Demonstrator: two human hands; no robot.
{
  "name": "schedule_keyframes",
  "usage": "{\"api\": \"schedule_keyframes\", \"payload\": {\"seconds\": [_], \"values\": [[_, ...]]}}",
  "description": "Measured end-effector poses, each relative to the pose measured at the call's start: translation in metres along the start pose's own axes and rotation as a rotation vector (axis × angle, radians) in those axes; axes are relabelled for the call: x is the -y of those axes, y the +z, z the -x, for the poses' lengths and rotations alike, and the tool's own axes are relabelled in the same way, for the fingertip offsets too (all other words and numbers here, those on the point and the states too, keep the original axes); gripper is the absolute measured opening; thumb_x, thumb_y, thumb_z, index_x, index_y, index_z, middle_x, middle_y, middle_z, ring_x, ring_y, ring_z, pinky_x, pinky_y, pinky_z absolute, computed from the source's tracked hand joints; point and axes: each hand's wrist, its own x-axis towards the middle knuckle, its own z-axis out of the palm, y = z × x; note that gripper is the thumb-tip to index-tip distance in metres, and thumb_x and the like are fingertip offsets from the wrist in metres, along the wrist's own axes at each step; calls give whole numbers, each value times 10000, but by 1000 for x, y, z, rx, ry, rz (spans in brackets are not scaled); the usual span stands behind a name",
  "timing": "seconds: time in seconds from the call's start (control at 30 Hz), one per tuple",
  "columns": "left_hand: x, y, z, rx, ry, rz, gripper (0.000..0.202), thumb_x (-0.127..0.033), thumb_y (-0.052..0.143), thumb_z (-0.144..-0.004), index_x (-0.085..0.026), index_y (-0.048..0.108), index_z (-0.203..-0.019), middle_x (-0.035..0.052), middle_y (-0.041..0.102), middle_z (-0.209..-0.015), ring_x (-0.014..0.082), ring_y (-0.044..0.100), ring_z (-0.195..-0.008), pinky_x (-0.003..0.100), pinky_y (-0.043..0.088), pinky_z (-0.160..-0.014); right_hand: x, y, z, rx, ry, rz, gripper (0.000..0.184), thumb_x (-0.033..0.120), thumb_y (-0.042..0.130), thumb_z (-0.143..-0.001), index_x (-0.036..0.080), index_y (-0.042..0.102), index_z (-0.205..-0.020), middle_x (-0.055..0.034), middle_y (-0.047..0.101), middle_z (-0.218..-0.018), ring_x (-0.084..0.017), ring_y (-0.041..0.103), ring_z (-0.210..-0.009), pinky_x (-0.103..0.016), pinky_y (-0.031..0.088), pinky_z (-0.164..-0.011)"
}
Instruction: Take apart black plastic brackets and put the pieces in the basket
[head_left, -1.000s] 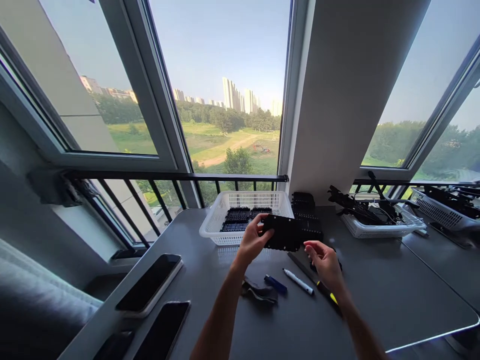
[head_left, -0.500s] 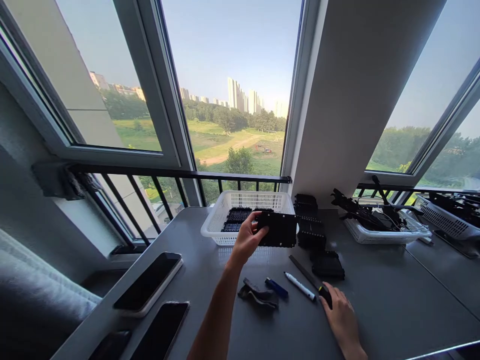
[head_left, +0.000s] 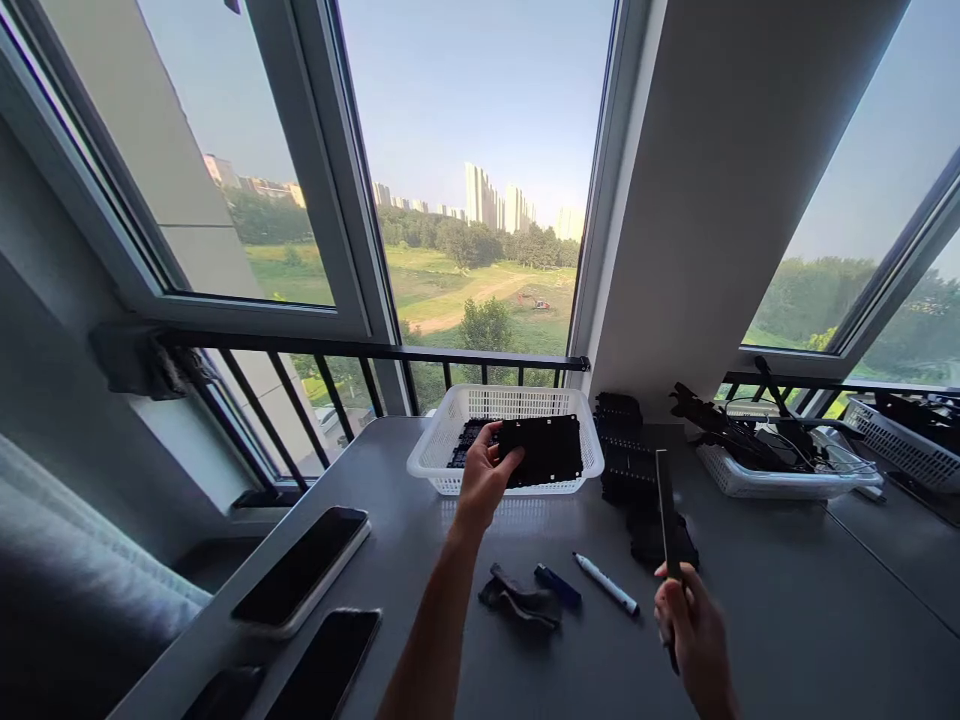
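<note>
My left hand (head_left: 484, 477) grips a flat black plastic plate (head_left: 544, 450) by its left edge and holds it over the white basket (head_left: 435, 455). More black plates lie inside the basket. My right hand (head_left: 694, 625) is closed round a long dark tool (head_left: 666, 510) that stands nearly upright, its handle hidden in my fist. A stack of black plates (head_left: 626, 470) sits just right of the basket, between the two hands.
On the grey table lie a white marker (head_left: 606, 584), its blue cap (head_left: 558, 587) and a dark strap (head_left: 519, 600). Phones (head_left: 300, 568) rest at the left edge. A second white basket (head_left: 776, 470) of black parts stands at the right, below the window railing.
My left hand carried the black plate from above the table to over the basket. My right hand dropped to the table, closed on the long tool and lifted it upright.
</note>
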Motion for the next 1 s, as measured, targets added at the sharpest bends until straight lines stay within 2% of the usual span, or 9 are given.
{"api": "schedule_keyframes", "payload": {"seconds": [0.07, 0.17, 0.3, 0.4, 0.47, 0.57, 0.67, 0.83, 1.0], "values": [[1, 1, 0, -2, -5, -3, 554, -344, 757, -628, -165, 529, -1100, 13, 682, -747, 190, 669, -703, 285, 529, -665, 26, 12, -19, -41, -136, -122, 342, 557, 540, -861, 217, 561, -892, 42, 455, -584, -101, 423, -469, -226, 392, -446], [2, 3, 1, 3, -9, -9, 552, -346, 761, -621, -167, 533, -1091, 15, 682, -749, 185, 666, -681, 275, 526, -638, 65, 28, -53, -40, -236, -120, 330, 532, 553, -862, 202, 571, -852, -4, 535, -707, -122, 502, -596, -255, 461, -570], [4, 5, 0, 8, 0, -24, 540, -343, 756, -623, -170, 535, -1084, 15, 687, -750, 179, 671, -690, 271, 525, -663, 94, 47, -90, 12, -171, -131, 429, 608, 493, -857, 191, 562, -789, 26, 472, -598, -101, 405, -476, -229, 367, -440], [5, 6, -1, 1, 12, -33, 540, -338, 758, -613, -165, 537, -1074, 22, 692, -764, 182, 675, -709, 270, 526, -673, 96, 62, -105, -17, -141, -96, 536, 676, 363, -876, 200, 474, -658, 48, 383, -513, -91, 328, -422, -222, 273, -399], [5, 6, -1, -4, 12, -53, 536, -339, 756, -612, -164, 538, -1070, 28, 693, -771, 180, 671, -699, 264, 524, -653, 92, 71, -111, -55, -157, 19, 566, 698, 327, -874, 207, 426, -609, 48, 360, -497, -95, 310, -428, -228, 245, -407], [6, 5, -1, -11, 12, -98, 510, -340, 738, -635, -168, 538, -1072, 28, 689, -771, 176, 663, -689, 252, 515, -623, 87, 84, -116, -92, -244, 239, 557, 686, 386, -863, 205, 408, -582, 43, 373, -510, -100, 312, -470, -234, 256, -448], [8, 5, -1, -11, 24, -131, 472, -332, 715, -666, -174, 532, -1071, 27, 683, -783, 174, 661, -713, 252, 515, -639, 86, 93, -118, -93, -309, 329, 531, 659, 421, -866, 203, 404, -593, 42, 408, -525, -105, 331, -498, -234, 278, -486], [10, 4, -4, -1, 15, -159, 455, -328, 699, -689, -173, 520, -1078, 32, 675, -805, 185, 662, -737, 284, 529, -671, 85, 89, -124, -40, -330, 387, 524, 674, 449, -844, 209, 388, -611, 48, 423, -515, -112, 366, -500, -232, 289, -513], [9, 8, -3, -2, -9, -186, 429, -292, 690, -691, -177, 523, -1068, 17, 668, -785, 176, 657, -738, 257, 520, -654, 82, 78, -128, -99, -335, 627, 560, 723, 528, -766, 208, 399, -589, 46, 447, -498, -120, 403, -486, -239, 266, -529]]}}
